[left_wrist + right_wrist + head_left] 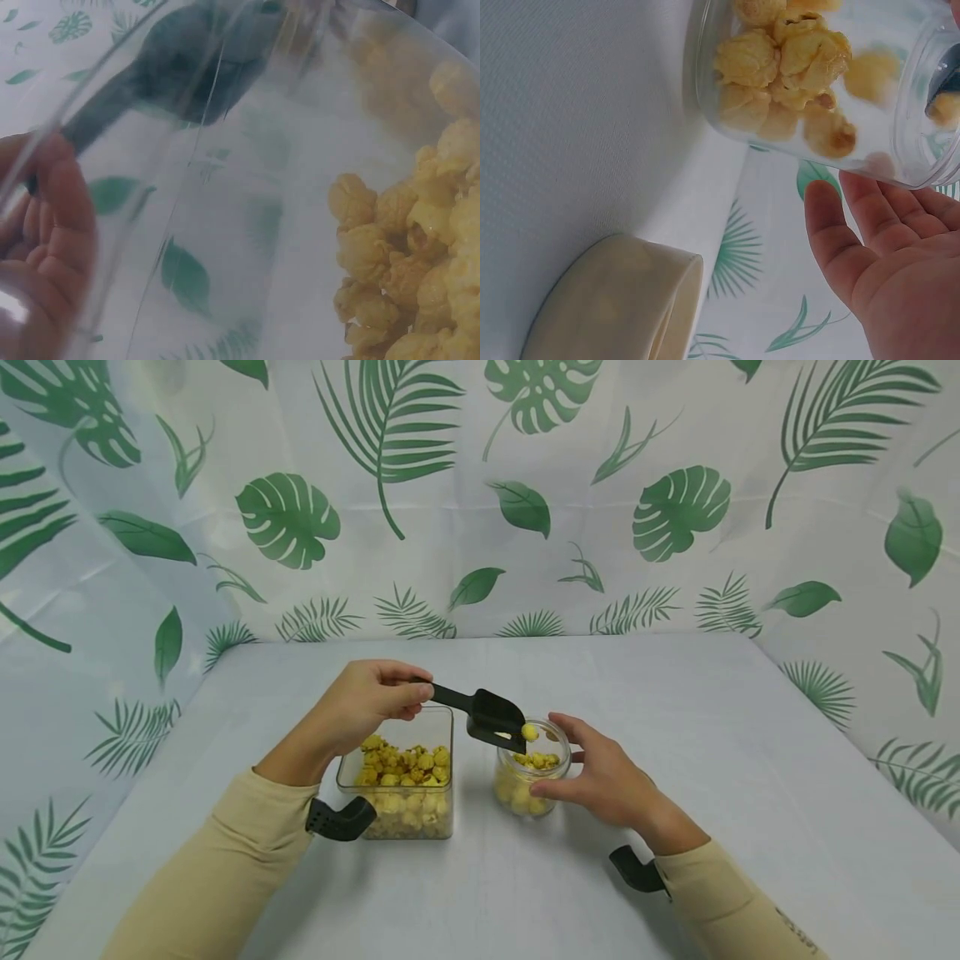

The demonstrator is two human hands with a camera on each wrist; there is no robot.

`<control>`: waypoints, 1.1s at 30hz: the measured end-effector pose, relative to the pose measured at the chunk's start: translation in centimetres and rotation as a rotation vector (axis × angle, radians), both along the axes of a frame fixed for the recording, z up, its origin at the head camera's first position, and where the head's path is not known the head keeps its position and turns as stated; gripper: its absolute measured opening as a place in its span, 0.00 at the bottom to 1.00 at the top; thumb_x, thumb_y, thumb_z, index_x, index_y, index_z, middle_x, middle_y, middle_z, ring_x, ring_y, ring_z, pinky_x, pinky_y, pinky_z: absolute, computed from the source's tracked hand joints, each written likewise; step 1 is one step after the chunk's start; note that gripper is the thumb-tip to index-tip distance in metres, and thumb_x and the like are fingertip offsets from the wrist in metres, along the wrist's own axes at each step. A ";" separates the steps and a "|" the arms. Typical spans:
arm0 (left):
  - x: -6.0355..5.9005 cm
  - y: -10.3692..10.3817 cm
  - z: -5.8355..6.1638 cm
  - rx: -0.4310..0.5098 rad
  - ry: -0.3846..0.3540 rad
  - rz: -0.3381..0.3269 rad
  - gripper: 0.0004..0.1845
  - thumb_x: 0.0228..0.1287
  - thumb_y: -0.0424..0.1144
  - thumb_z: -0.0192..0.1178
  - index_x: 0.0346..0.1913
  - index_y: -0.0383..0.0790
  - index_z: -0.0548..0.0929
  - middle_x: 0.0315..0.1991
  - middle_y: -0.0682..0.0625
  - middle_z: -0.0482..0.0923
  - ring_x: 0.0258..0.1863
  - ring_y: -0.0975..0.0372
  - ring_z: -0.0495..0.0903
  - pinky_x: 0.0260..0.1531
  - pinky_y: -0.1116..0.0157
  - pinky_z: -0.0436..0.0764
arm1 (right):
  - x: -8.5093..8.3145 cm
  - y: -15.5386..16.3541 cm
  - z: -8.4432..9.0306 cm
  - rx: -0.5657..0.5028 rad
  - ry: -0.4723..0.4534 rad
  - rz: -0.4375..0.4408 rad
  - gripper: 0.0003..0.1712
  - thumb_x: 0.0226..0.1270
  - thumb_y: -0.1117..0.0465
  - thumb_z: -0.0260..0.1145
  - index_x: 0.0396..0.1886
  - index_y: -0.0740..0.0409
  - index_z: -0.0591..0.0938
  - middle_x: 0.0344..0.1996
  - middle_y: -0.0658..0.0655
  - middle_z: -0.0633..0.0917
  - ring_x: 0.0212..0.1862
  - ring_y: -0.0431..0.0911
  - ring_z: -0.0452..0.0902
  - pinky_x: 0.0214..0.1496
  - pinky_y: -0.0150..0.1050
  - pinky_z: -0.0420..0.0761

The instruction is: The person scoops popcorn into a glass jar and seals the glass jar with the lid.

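**Black scoop being tilted over clear jar**

The scoop, smooth and straight-handled, is being pinched at its handle by the left hand, fingers closed. At its lip, over the jar's round mouth, a rounded yellow popcorn piece is being observed. The jar, part-filled with knobbly popcorn, is being gripped by the right hand, thumb and fingers curved around it. More popcorn is being held in a clear, straight-walled container. Both vessels are standing on the white table, well apart from its far edge; the container is sitting nearer the left edge.
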State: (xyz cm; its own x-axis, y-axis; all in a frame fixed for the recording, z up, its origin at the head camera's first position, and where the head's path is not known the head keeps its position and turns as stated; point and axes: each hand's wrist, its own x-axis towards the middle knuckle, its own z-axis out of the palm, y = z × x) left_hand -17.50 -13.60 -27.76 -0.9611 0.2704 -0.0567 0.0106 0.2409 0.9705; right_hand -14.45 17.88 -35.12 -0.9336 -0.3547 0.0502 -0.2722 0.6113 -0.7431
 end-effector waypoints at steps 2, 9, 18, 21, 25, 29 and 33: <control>0.0 0.0 0.0 -0.007 -0.001 0.003 0.16 0.71 0.34 0.63 0.56 0.28 0.81 0.37 0.44 0.82 0.36 0.57 0.81 0.43 0.63 0.82 | 0.0 0.0 0.0 0.001 0.007 -0.002 0.56 0.54 0.48 0.80 0.76 0.62 0.61 0.70 0.63 0.69 0.58 0.61 0.76 0.55 0.53 0.79; 0.1 0.0 0.4 -0.027 0.005 0.008 0.16 0.70 0.34 0.64 0.56 0.29 0.82 0.40 0.43 0.83 0.37 0.56 0.82 0.45 0.60 0.83 | 0.1 0.0 0.1 0.009 0.005 -0.004 0.57 0.54 0.46 0.80 0.76 0.63 0.61 0.70 0.64 0.69 0.59 0.62 0.75 0.56 0.54 0.79; 0.1 0.1 0.7 -0.063 0.011 0.002 0.15 0.70 0.35 0.64 0.56 0.31 0.82 0.43 0.43 0.83 0.39 0.55 0.82 0.48 0.57 0.82 | 0.2 0.1 0.4 0.004 0.007 0.007 0.56 0.55 0.46 0.79 0.75 0.63 0.61 0.70 0.65 0.69 0.59 0.63 0.75 0.57 0.54 0.78; 0.2 0.2 0.8 -0.085 0.027 -0.002 0.15 0.70 0.36 0.64 0.55 0.32 0.83 0.42 0.43 0.83 0.39 0.54 0.83 0.48 0.56 0.82 | 0.2 0.1 0.4 0.006 0.008 0.005 0.56 0.55 0.46 0.79 0.75 0.63 0.61 0.70 0.65 0.69 0.59 0.63 0.75 0.57 0.54 0.78; 0.2 0.3 1.1 -0.098 0.045 -0.014 0.15 0.70 0.36 0.64 0.55 0.32 0.83 0.42 0.43 0.83 0.39 0.54 0.83 0.48 0.56 0.82 | 0.2 0.1 0.3 0.008 0.006 0.002 0.56 0.55 0.45 0.80 0.76 0.63 0.61 0.70 0.65 0.69 0.59 0.63 0.75 0.56 0.54 0.79; 0.3 0.4 1.3 -0.086 0.046 -0.015 0.15 0.69 0.35 0.64 0.55 0.31 0.83 0.41 0.43 0.83 0.38 0.54 0.82 0.46 0.58 0.82 | 0.1 0.1 0.2 0.009 0.000 -0.003 0.56 0.54 0.46 0.80 0.76 0.61 0.61 0.70 0.64 0.69 0.59 0.62 0.75 0.55 0.54 0.79; 0.2 0.4 1.3 -0.086 0.047 -0.015 0.15 0.69 0.35 0.65 0.55 0.31 0.83 0.40 0.43 0.83 0.37 0.54 0.82 0.45 0.60 0.82 | 0.1 0.1 0.2 0.005 0.007 0.001 0.56 0.54 0.46 0.80 0.76 0.62 0.61 0.70 0.64 0.69 0.59 0.62 0.75 0.56 0.54 0.79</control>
State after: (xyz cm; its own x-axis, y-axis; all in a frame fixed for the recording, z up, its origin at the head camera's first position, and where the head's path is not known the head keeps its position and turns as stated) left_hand -17.25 -13.16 -26.46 -0.9590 0.2811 -0.0350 0.0601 0.3228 0.9446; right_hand -14.31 17.98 -34.96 -0.9329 -0.3559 0.0548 -0.2780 0.6151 -0.7378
